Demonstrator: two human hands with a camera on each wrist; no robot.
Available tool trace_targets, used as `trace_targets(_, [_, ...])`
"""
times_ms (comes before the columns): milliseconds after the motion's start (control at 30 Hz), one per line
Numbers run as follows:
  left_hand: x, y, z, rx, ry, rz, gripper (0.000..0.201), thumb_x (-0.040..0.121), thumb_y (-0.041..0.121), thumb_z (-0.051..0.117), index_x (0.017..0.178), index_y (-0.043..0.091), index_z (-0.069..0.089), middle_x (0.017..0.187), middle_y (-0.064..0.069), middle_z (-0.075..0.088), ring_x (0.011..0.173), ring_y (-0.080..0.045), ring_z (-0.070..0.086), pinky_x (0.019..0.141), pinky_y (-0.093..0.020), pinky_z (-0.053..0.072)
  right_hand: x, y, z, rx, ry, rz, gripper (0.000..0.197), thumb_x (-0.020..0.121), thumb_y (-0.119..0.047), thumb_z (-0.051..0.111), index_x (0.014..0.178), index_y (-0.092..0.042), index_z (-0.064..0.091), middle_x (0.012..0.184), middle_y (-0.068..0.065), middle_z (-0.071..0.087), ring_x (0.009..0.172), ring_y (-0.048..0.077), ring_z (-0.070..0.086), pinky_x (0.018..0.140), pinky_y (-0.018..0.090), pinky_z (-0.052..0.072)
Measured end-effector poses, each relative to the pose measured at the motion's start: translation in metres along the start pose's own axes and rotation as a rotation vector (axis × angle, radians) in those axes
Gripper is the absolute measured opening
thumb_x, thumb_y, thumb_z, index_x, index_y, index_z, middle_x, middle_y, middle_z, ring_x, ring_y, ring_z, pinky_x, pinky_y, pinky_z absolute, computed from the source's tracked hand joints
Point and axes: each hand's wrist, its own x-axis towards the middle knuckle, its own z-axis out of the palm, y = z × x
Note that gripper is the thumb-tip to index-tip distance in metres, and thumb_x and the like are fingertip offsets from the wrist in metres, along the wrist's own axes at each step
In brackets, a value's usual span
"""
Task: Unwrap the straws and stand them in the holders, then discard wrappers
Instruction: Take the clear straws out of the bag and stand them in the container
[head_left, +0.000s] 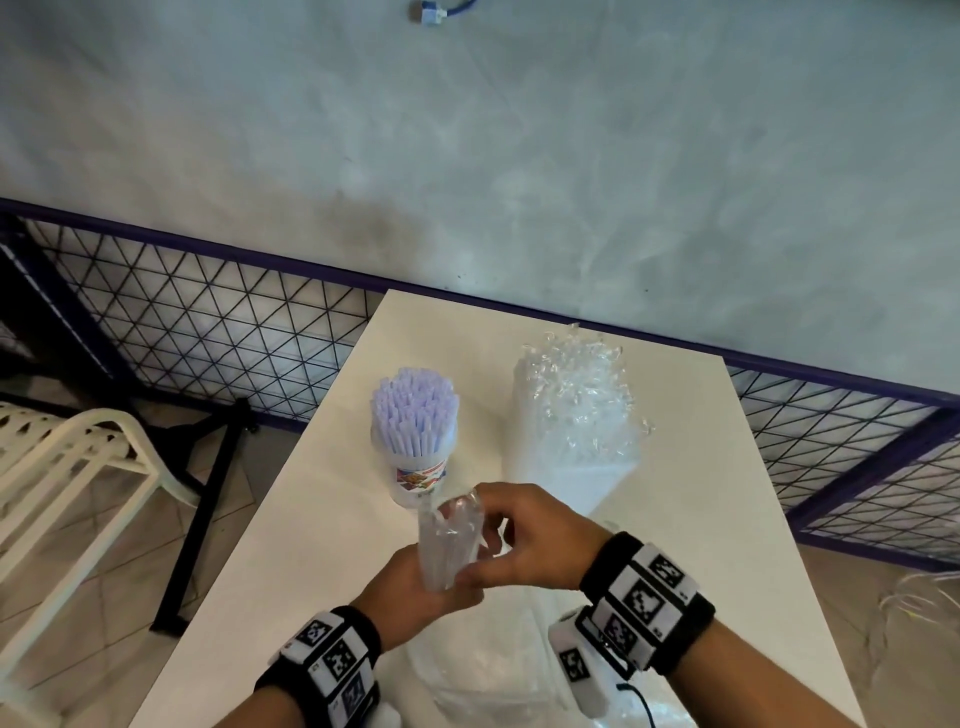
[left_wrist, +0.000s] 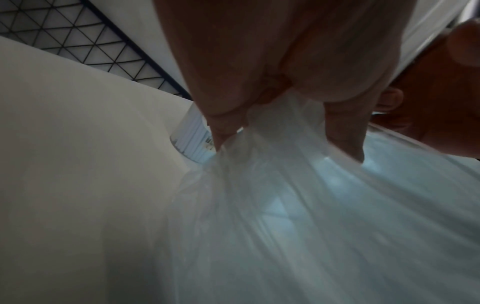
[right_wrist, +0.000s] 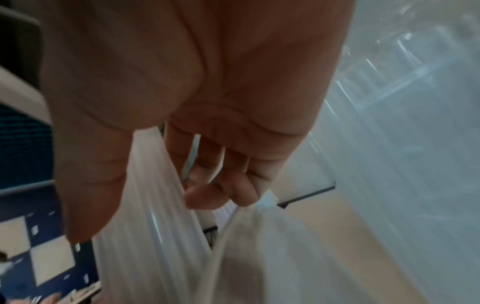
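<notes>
A clear plastic wrapper (head_left: 449, 543) stands upright between both hands above the near part of the white table (head_left: 322, 519). My left hand (head_left: 415, 592) grips its lower end and my right hand (head_left: 511, 540) pinches its upper part from the right. In the left wrist view the wrapper (left_wrist: 298, 195) spreads below the left hand (left_wrist: 285, 127). In the right wrist view the right hand (right_wrist: 197, 189) pinches the wrapper (right_wrist: 155, 226). Just beyond stands a white holder (head_left: 418, 480) packed with pale purple straws (head_left: 414, 410).
A tall clear bag (head_left: 571, 426) holding crumpled clear plastic stands right of the holder. More clear plastic film (head_left: 493, 675) lies on the table under my wrists. A wire-mesh fence (head_left: 208, 332) runs behind the table and a white chair (head_left: 67, 467) stands at left.
</notes>
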Motion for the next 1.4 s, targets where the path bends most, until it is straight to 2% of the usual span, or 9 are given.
trace_targets(167, [0.001,-0.01,-0.003,0.103,0.015,-0.046,0.052,0.06,0.046,0.078,0.109,0.032,0.066,0.108,0.004,0.072,0.104,-0.01,0.066,0.098,-0.041,0.051,0.005,0.01,0.009,-0.009,0.161,0.062,0.032,0.066,-0.025,0.088,0.071,-0.016,0.057,0.067,0.001,0.057,0.058,0.006,0.049,0.058,0.027,0.044])
trace_targets(367, [0.001,-0.02,-0.009,0.116,0.043,-0.059,0.051,0.067,0.05,0.073,0.114,0.032,0.065,0.114,0.012,0.07,0.109,-0.005,0.063,0.103,-0.041,0.047,-0.001,0.026,0.017,0.076,0.301,0.059,0.023,0.067,-0.018,0.083,0.075,-0.01,0.063,0.074,0.008,0.065,0.065,0.022,0.062,0.057,0.031,0.048])
trace_targets(467, [0.002,-0.026,-0.01,0.108,0.05,-0.068,0.049,0.071,0.048,0.072,0.116,0.03,0.066,0.114,0.011,0.071,0.109,-0.008,0.065,0.102,-0.045,0.047,-0.003,0.031,0.021,0.077,0.224,0.093,0.022,0.066,-0.014,0.083,0.081,-0.011,0.067,0.081,0.006,0.069,0.067,0.012,0.062,0.06,0.024,0.049])
trace_targets(633, [0.005,-0.022,-0.006,0.134,0.139,-0.072,0.054,0.065,0.048,0.068,0.114,0.027,0.067,0.105,0.01,0.073,0.099,-0.006,0.067,0.096,-0.04,0.052,-0.004,0.042,0.028,0.068,0.256,0.152,0.018,0.068,-0.025,0.077,0.078,-0.017,0.064,0.086,0.003,0.072,0.08,0.016,0.07,0.074,0.041,0.056])
trace_targets(900, [0.008,-0.007,-0.004,0.009,0.227,0.021,0.016,0.067,0.021,0.084,0.078,0.018,0.071,0.088,-0.003,0.073,0.086,-0.018,0.068,0.079,-0.022,0.051,-0.024,-0.004,-0.036,0.138,0.401,0.007,0.009,0.077,-0.007,0.081,0.082,-0.007,0.073,0.086,0.001,0.075,0.079,0.017,0.073,0.072,0.029,0.057])
trace_targets(1033, [0.021,-0.009,0.008,-0.025,0.151,0.033,0.018,0.065,0.028,0.081,0.076,0.025,0.067,0.089,-0.006,0.068,0.093,-0.03,0.063,0.091,-0.042,0.053,-0.042,-0.038,-0.092,0.105,0.426,-0.042,0.008,0.077,-0.002,0.08,0.082,-0.007,0.076,0.085,0.001,0.076,0.067,0.005,0.068,0.057,0.012,0.048])
trace_targets(1167, [0.018,-0.016,0.018,0.017,0.136,0.04,0.017,0.077,0.031,0.077,0.084,0.017,0.071,0.097,-0.003,0.07,0.093,-0.019,0.064,0.079,-0.013,0.047,-0.057,-0.054,-0.143,-0.012,0.425,-0.02,0.012,0.078,-0.01,0.079,0.088,-0.005,0.076,0.074,-0.009,0.072,0.053,0.002,0.058,0.046,0.015,0.042])
trace_targets(1233, [0.014,-0.021,0.018,0.037,0.12,0.053,0.022,0.075,0.04,0.075,0.087,0.022,0.072,0.096,0.002,0.071,0.092,-0.012,0.065,0.081,-0.012,0.045,-0.058,-0.054,-0.159,-0.035,0.445,-0.02,0.012,0.079,-0.013,0.079,0.087,-0.005,0.075,0.075,-0.009,0.072,0.048,0.008,0.054,0.045,0.022,0.043])
trace_targets(1400, [0.017,-0.024,0.017,0.101,0.106,0.055,0.004,0.085,0.021,0.073,0.089,0.022,0.074,0.098,0.017,0.071,0.096,-0.002,0.064,0.079,-0.002,0.042,-0.048,-0.055,-0.173,-0.061,0.439,-0.06,0.012,0.08,-0.009,0.078,0.086,0.001,0.074,0.086,-0.005,0.075,0.05,0.017,0.061,0.049,0.027,0.052])
